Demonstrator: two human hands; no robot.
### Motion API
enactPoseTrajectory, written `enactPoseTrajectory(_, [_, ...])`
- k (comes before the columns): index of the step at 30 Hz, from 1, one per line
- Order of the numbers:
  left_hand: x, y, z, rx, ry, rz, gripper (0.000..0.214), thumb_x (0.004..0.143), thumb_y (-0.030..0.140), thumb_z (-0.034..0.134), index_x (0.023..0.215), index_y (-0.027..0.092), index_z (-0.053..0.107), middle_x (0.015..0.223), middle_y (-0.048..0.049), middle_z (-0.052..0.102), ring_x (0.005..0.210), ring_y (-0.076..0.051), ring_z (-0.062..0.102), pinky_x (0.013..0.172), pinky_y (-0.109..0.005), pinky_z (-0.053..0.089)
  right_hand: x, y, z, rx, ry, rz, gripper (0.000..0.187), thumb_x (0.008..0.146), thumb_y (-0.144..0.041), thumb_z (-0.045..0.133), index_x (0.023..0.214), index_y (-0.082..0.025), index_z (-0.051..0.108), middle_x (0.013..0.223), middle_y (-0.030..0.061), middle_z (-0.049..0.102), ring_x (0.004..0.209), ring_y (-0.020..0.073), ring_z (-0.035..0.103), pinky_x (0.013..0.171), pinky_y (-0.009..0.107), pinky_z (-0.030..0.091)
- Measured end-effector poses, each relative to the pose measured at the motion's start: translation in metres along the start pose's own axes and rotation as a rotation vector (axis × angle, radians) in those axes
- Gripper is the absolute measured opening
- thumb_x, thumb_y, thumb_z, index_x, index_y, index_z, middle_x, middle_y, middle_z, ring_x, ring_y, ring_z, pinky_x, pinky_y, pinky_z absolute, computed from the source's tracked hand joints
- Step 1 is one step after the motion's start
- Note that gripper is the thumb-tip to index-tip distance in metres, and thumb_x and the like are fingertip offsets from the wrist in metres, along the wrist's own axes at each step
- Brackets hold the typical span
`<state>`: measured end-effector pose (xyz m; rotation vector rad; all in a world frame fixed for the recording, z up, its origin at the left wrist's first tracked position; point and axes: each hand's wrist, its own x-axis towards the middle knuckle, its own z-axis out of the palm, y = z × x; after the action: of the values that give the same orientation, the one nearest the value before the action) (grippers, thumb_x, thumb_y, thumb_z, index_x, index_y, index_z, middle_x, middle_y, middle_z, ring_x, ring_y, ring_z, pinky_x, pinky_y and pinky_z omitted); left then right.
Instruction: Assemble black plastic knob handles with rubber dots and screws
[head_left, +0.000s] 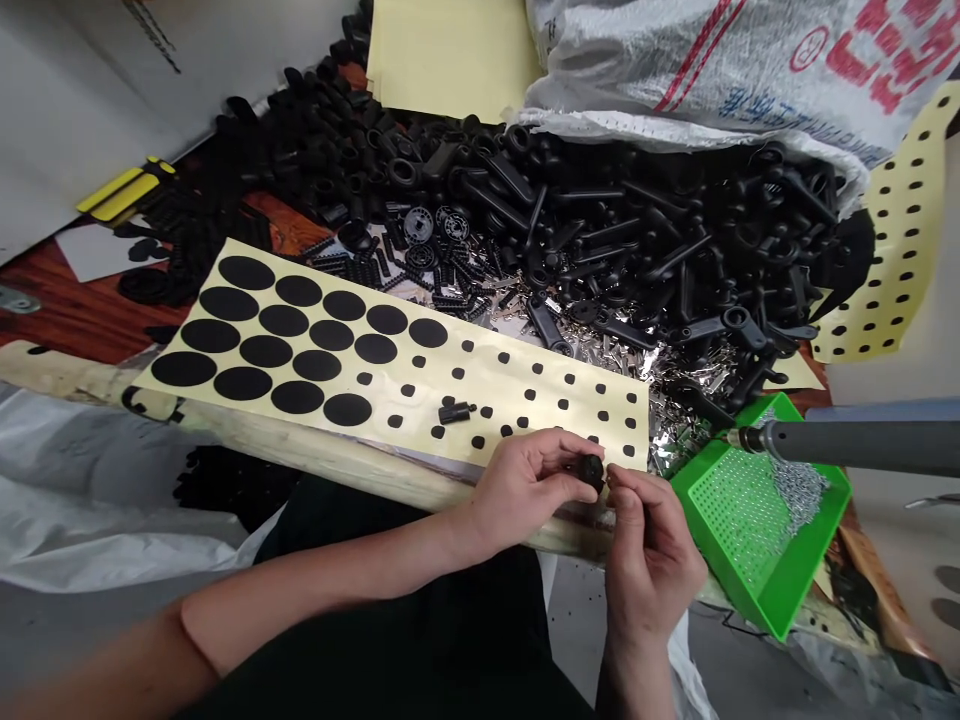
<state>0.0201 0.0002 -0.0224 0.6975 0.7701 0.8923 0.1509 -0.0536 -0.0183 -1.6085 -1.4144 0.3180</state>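
Observation:
My left hand (pixel 525 490) holds a small black plastic part (pixel 591 472) between its fingertips. My right hand (pixel 649 555) pinches at the same part from the right, its fingertips on a tiny item (pixel 609 480) that looks metallic but is mostly hidden. Both hands sit just in front of a pale yellow sheet of black adhesive dots (pixel 525 385). A similar small black part (pixel 454 412) lies on that sheet, left of my hands.
A large heap of black plastic parts (pixel 600 240) lies behind the sheet, with loose silver metal pieces (pixel 675 420) at its front. To the right stand a green perforated tray of screws (pixel 739 510) and a grey electric screwdriver (pixel 847 445). A woven sack (pixel 712 60) lies at the back.

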Motion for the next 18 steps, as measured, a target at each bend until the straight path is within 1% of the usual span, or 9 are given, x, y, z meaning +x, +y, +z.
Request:
enactPoseTrajectory(4, [0.0, -0.002, 0.0, -0.01, -0.012, 0.002, 0.027, 0.065, 0.005, 0.069, 0.092, 0.012, 0.07, 0.088, -0.0046, 0.074, 0.08, -0.014, 0.068, 0.079, -0.025, 0.054, 0.001, 0.002, 0.0, -0.01, -0.017, -0.047, 0.014, 0.084, -0.015, 0.06, 0.095, -0.021, 0.068, 0.089, 0.0044, 0.066, 0.085, 0.0166, 0.061, 0.076, 0.033, 0.048])
enactPoseTrajectory(7, [0.0, -0.003, 0.0, -0.021, -0.01, -0.007, 0.029, 0.064, 0.006, 0.07, 0.092, 0.013, 0.07, 0.086, -0.0035, 0.073, 0.08, -0.014, 0.068, 0.078, -0.024, 0.055, 0.0, 0.001, 0.002, -0.02, -0.024, -0.067, 0.012, 0.081, -0.013, 0.064, 0.09, -0.02, 0.067, 0.084, 0.0029, 0.065, 0.079, 0.0155, 0.06, 0.072, 0.031, 0.047])
enactPoseTrajectory(11, [-0.001, -0.005, 0.002, 0.044, 0.002, 0.001, 0.029, 0.064, 0.008, 0.071, 0.093, 0.014, 0.07, 0.086, -0.003, 0.073, 0.078, -0.016, 0.068, 0.075, -0.025, 0.056, 0.0, -0.003, 0.005, -0.074, 0.037, -0.102, 0.009, 0.082, -0.011, 0.062, 0.085, -0.019, 0.064, 0.078, 0.0018, 0.063, 0.076, 0.0145, 0.059, 0.071, 0.029, 0.046])
enactPoseTrajectory(14, [-0.002, -0.008, 0.003, 0.154, 0.019, 0.072, 0.026, 0.067, 0.009, 0.068, 0.092, 0.015, 0.07, 0.086, -0.0027, 0.073, 0.078, -0.016, 0.068, 0.074, -0.024, 0.056, -0.001, -0.003, 0.008, -0.147, 0.096, -0.152, 0.008, 0.082, -0.011, 0.061, 0.083, -0.019, 0.064, 0.076, 0.0018, 0.063, 0.074, 0.014, 0.059, 0.072, 0.029, 0.046])
enactPoseTrajectory(15, [-0.002, -0.008, 0.004, 0.199, 0.026, 0.102, 0.025, 0.068, 0.009, 0.067, 0.093, 0.015, 0.07, 0.086, -0.0027, 0.073, 0.078, -0.016, 0.068, 0.074, -0.024, 0.055, -0.002, -0.002, 0.01, -0.151, 0.098, -0.137, 0.007, 0.083, -0.013, 0.061, 0.082, -0.019, 0.064, 0.076, 0.0019, 0.063, 0.074, 0.0141, 0.059, 0.072, 0.029, 0.047])
enactPoseTrajectory(16, [-0.003, -0.009, 0.004, 0.247, 0.036, 0.136, 0.025, 0.07, 0.008, 0.066, 0.093, 0.016, 0.07, 0.086, -0.0028, 0.073, 0.079, -0.016, 0.068, 0.075, -0.024, 0.055, -0.002, -0.001, 0.011, -0.133, 0.096, -0.092, 0.005, 0.083, -0.015, 0.061, 0.08, -0.018, 0.064, 0.075, 0.0019, 0.064, 0.074, 0.014, 0.06, 0.071, 0.028, 0.047])
enactPoseTrajectory(18, [-0.004, -0.011, 0.003, 0.339, 0.063, 0.21, 0.023, 0.071, 0.008, 0.064, 0.092, 0.016, 0.07, 0.087, -0.0032, 0.073, 0.08, -0.016, 0.068, 0.076, -0.025, 0.055, -0.002, 0.002, 0.012, -0.065, 0.112, 0.037, 0.007, 0.085, -0.02, 0.06, 0.078, -0.018, 0.063, 0.073, 0.0012, 0.063, 0.068, 0.0131, 0.059, 0.066, 0.026, 0.047])
